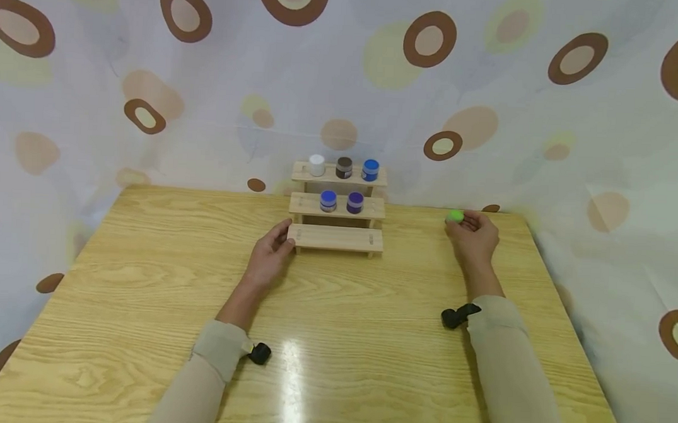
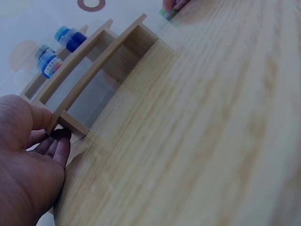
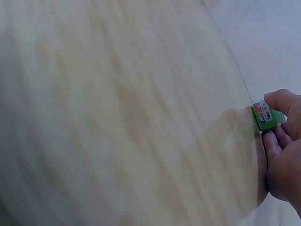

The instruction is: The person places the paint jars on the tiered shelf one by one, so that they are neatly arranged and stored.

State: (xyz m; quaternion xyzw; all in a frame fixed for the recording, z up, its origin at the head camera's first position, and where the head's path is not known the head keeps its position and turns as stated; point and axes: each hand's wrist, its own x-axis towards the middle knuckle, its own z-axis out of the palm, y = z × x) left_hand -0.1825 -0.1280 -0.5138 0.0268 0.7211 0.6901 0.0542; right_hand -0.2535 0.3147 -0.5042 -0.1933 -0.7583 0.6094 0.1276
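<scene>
A three-step wooden display stand (image 1: 335, 238) stands at the back middle of the table. My left hand (image 1: 269, 254) grips the left end of its lowest step; the left wrist view shows the thumb at the top edge and the other fingers curled beneath. At the back right, my right hand (image 1: 475, 239) holds a small green-lidded paint jar (image 1: 455, 216) between thumb and fingers. In the right wrist view, the green jar (image 3: 265, 116) shows a printed label and sits close to the tabletop at the table's edge.
White (image 1: 316, 165), dark brown (image 1: 344, 168) and blue (image 1: 370, 170) paint jars stand on the top step. A blue jar (image 1: 328, 201) and a dark purple jar (image 1: 355, 203) stand on the middle step. A patterned sheet (image 1: 344, 85) hangs behind the wooden table (image 1: 367, 339).
</scene>
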